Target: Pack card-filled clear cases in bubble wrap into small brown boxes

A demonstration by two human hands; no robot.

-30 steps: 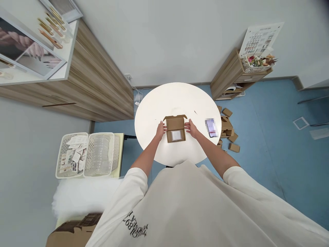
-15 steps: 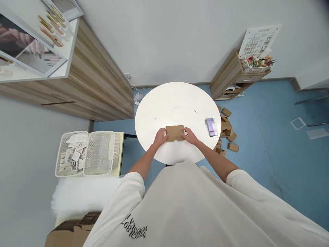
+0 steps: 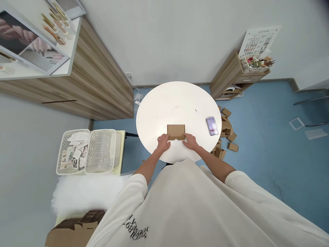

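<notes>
A small brown cardboard box with its lid down lies near the front of the round white table. My left hand is at the box's near left corner, its fingers bent against the cardboard. At the near right corner, my right hand holds the box in the same way, thumb toward me. The near side of the box faces me between the two hands, with a pale notch at the middle of its lower edge.
A blurred purple item lies on the table's right side. Several small cardboard boxes are heaped on the blue floor beyond. White plastic baskets stand on a side table at left, above white fluffy material and a large carton.
Both hands have shifted from the box's sides to its near corners. The box now shows more of its near face, and a little box on the floor pile has moved.
</notes>
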